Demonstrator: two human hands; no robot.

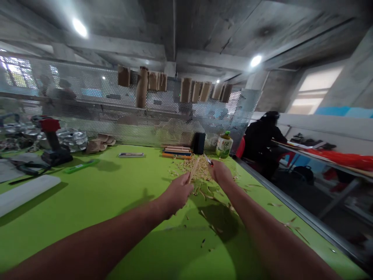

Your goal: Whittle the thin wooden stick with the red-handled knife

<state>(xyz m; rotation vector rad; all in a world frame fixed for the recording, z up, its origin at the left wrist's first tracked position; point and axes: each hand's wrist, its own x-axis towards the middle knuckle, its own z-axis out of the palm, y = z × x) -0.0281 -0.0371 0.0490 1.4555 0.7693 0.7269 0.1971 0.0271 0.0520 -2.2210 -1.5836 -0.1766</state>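
My left hand [178, 193] is wrapped round the lower end of a thin pale wooden stick [194, 169], which points up and away from me. Just to its right, my right hand [222, 173] is closed on a small knife [208, 160] with a reddish handle, its blade pointing up and left. Blade and stick are close together; I cannot tell whether they touch. Beneath and behind both hands lies a heap of pale wood shavings [201, 173] on the green tabletop [131, 202]. More curled shavings are scattered nearer to me and to the right.
Behind the shavings are stacked flat boxes [176, 152], a black block [199, 143] and a green-capped bottle [224, 144]. A red-and-black power drill [51, 136], a green tool [82, 166] and a white bar [27, 192] lie left. A person in black [260, 136] sits at another table, right.
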